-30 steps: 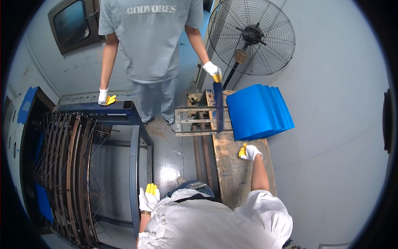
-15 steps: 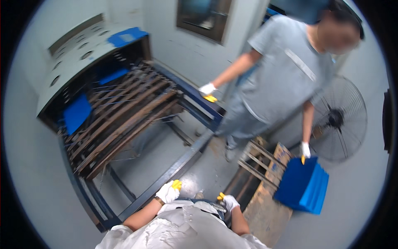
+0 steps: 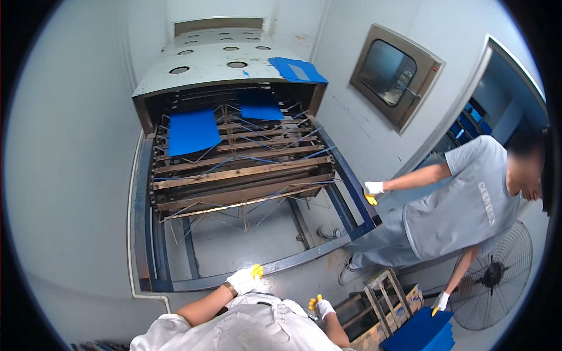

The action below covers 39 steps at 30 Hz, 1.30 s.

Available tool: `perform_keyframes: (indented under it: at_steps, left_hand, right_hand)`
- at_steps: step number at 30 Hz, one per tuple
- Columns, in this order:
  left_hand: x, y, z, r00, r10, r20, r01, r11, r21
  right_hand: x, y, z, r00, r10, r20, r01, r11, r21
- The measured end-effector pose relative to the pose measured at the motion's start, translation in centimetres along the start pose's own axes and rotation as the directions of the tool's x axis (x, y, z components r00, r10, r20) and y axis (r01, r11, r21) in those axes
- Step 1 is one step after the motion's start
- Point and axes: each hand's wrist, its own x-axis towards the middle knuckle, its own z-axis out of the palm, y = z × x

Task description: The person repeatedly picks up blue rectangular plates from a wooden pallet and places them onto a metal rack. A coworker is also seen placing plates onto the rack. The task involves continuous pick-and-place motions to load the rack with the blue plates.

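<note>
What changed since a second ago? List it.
The right hand left the wooden pallet and drew in to the chest. The co-worker's hand stayed on the blue sheet stack. The left hand stays at the blue conveyor frame, holding nothing.

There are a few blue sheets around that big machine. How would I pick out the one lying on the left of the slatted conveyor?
Start at the big grey machine hood with round holes in its top, at the far end of the room. Just below its mouth runs a conveyor of wooden slats. The larger blue sheet lies flat on the slats' left side, nearer and bigger than the smaller blue sheet to its right, deeper under the hood.
</note>
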Motion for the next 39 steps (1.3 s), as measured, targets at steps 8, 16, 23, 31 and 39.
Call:
perform_keyframes:
  at_steps: [8, 16, 23, 31, 39]
  left_hand:
    - [-1.6, 4.6, -2.6, 1.000, 0.023, -0.012, -0.025, 0.968, -0.251]
    - [2.7, 6.0, -14.1, 0.736, 0.491, 0.466, -0.671, 0.438, 0.598]
    - [1.3, 8.4, -13.5, 0.697, 0.395, 0.599, -0.607, -0.120, 0.785]
    - [-3.8, 13.9, -6.0, 0.873, 0.314, 0.373, -0.319, -0.211, 0.924]
    - [-5.1, 16.6, -3.6, 0.950, 0.176, 0.259, -0.200, -0.297, 0.934]
  right_hand:
    - [1.2, -11.0, 11.0, 0.959, -0.018, 0.285, 0.089, 0.967, -0.240]
    - [-0.8, -15.6, 22.2, 0.895, -0.137, 0.425, 0.372, 0.756, -0.538]
    - [-1.3, -15.1, 26.8, 0.908, -0.005, 0.419, 0.191, 0.895, -0.404]
    - [-3.2, -17.9, 30.4, 0.895, 0.075, 0.439, 0.150, 0.877, -0.456]
    - [-9.8, -30.8, 48.3, 0.536, -0.080, 0.840, 0.166, 0.986, -0.013]
